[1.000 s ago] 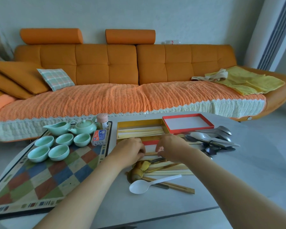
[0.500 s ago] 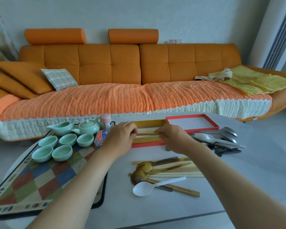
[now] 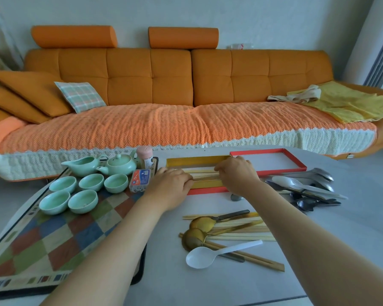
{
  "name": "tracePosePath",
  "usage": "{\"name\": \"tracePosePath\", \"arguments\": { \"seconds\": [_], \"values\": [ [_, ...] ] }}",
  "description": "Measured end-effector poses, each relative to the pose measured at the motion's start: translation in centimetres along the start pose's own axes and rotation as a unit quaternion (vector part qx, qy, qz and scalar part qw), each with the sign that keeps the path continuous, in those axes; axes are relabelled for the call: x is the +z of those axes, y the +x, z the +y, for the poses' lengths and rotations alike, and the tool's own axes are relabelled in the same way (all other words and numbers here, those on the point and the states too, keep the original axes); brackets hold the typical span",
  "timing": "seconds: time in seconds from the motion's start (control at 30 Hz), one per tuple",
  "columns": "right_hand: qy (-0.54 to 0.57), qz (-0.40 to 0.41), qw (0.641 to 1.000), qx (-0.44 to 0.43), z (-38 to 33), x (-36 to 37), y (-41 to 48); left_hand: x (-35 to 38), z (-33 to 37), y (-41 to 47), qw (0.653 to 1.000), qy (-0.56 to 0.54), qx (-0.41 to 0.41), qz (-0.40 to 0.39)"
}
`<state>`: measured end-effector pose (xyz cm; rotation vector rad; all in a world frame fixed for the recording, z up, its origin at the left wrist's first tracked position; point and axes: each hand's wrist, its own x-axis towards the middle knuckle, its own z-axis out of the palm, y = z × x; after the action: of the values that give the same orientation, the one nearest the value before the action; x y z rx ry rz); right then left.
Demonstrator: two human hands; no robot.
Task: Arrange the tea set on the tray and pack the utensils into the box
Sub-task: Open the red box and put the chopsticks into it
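Your left hand [image 3: 170,183], right hand [image 3: 237,174] are pinching pale wooden chopsticks [image 3: 205,173] inside yellow-lined red box [image 3: 197,161]; mint ceramic tea set [image 3: 119,167] trayed; loose gold metal spoons [image 3: 201,224] waiting.

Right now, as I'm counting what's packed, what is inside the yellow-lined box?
Chopsticks lie lengthwise in the box, their ends pinched by the left hand and right hand. The hands cover part of the box, so anything beneath them, and the count, is hidden.

1. Cups [image 3: 62,184], teapot [image 3: 119,165]: pale green;
2. Tray [image 3: 53,239]: multicoloured chequers, black rim;
3. Box [image 3: 208,184] under the fingers [image 3: 184,180]: yellow inside, red edge;
4. Chopsticks [image 3: 205,175] between the fingers: pale wood;
5. Nearer than the fingers: gold spoons [image 3: 200,224]; white spoon [image 3: 202,257].
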<state>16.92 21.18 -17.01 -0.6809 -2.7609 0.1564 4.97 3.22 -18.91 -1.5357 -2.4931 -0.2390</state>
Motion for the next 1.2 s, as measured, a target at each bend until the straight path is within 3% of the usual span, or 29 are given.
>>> {"name": "tracePosePath", "arguments": {
  "seconds": [0.13, 0.27, 0.43, 0.67, 0.83, 1.03, 1.2],
  "values": [
    [0.024, -0.012, 0.999, -0.038, -0.3, -0.3, -0.4, 0.0, -0.3, 0.2, 0.999, 0.004, -0.023, -0.025],
    [0.078, -0.082, 0.992, -0.058, -0.7, -0.6, -1.4, 0.0, -0.2, 0.0, 1.0, -0.019, 0.002, 0.012],
    [0.049, -0.131, 0.989, -0.055, -0.6, -0.8, -2.1, -0.3, 0.3, -0.5, 1.0, -0.028, 0.008, -0.001],
    [0.088, -0.034, 0.988, -0.122, -0.1, -3.3, -3.5, -1.8, 2.3, -1.2, 0.995, -0.032, 0.059, 0.071],
    [0.111, -0.163, 0.972, -0.131, -0.5, -5.9, -6.5, -3.2, 4.8, -2.2, 0.987, -0.049, 0.108, 0.11],
    [0.088, -0.289, 0.948, -0.1, 1.3, -6.9, -9.0, -3.9, 8.1, -4.4, 0.986, -0.12, 0.108, -0.047],
    [0.084, -0.239, 0.965, -0.07, 2.2, -5.9, -9.9, -2.7, 8.5, -4.8, 0.984, -0.121, 0.102, -0.079]
  ]
}}
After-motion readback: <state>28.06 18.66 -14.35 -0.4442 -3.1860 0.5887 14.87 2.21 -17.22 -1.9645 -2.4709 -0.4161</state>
